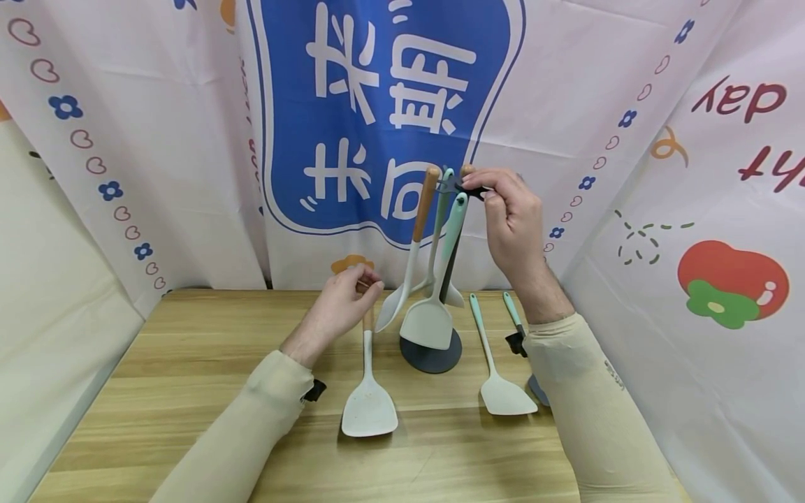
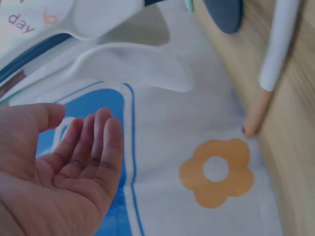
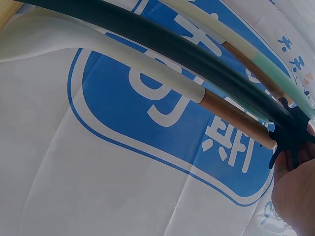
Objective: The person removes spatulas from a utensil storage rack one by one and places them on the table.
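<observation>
My right hand (image 1: 512,213) pinches the dark hooked top of a utensil stand (image 3: 293,132), whose pole rises from a round dark base (image 1: 430,353). Several kitchen utensils hang from it. In front is a white turner (image 1: 428,325) with a mint handle; to its left hangs a white spoon-like utensil (image 1: 393,307) with a wooden handle. My left hand (image 1: 349,300) hovers left of the stand, fingers loosely bent. The left wrist view shows that hand (image 2: 74,167) holding nothing. Below it, a white turner (image 1: 370,409) with a wooden handle lies on the table.
Right of the stand, another mint-handled turner (image 1: 503,395) lies on the wooden table (image 1: 189,391). Beyond it a second mint handle (image 1: 512,307) shows, partly hidden by my right arm. A printed cloth (image 1: 189,140) hangs behind the table's back edge.
</observation>
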`<state>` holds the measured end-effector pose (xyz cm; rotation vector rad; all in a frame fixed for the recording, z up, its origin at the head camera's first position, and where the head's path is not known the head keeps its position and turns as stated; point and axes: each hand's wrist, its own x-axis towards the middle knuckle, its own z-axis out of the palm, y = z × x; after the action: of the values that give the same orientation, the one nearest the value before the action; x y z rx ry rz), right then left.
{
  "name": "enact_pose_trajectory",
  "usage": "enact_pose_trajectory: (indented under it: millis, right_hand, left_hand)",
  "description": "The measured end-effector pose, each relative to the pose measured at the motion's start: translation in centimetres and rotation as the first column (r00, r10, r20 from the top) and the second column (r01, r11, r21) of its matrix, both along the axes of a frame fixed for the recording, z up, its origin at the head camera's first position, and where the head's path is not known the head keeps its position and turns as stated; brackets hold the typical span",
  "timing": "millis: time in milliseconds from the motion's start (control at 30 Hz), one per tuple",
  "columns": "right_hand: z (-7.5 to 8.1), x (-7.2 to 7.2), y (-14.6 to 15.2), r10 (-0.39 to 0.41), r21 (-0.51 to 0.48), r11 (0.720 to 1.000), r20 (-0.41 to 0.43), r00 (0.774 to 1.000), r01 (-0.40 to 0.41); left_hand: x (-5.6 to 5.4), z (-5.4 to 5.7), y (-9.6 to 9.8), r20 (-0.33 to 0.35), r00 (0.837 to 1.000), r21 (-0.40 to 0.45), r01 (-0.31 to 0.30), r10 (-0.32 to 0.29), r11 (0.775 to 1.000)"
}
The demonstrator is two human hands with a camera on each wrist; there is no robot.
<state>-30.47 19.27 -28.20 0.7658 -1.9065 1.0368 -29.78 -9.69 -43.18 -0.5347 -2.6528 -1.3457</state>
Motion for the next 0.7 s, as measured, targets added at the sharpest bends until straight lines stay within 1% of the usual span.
enact_pose_trajectory:
  millis: [133,267,500,567,700]
  right_hand:
    - [0.0,0.0,0.0,0.002,-0.001,1.000,0.001,1.000,-0.002]
    - [0.0,0.0,-0.1,0.005,-0.006,1.000,0.001,1.000,-0.005]
    - [-0.1,0.0,0.0,0.008,-0.007,1.000,0.001,1.000,-0.008]
    - [-0.1,-0.1,0.0,0.009,-0.007,1.000,-0.002,1.000,-0.009]
    - [-0.1,-0.1,-0.1,0.012,-0.012,1.000,-0.005,1.000,-0.012]
  left_hand:
    - [0.8,0.9,0.7,-0.034,0.999,0.057,-0.009,0.011,0.998]
    - [1.7,1.5,1.4,-0.065,0.998,0.110,-0.014,0.021,0.994]
    - [2.7,2.1,2.6,-0.142,0.990,0.174,0.019,0.006,0.985]
    - [3.0,2.2,2.9,-0.150,0.989,0.183,0.029,-0.001,0.983]
    - [3.3,2.4,3.6,-0.142,0.990,0.191,0.043,-0.015,0.981]
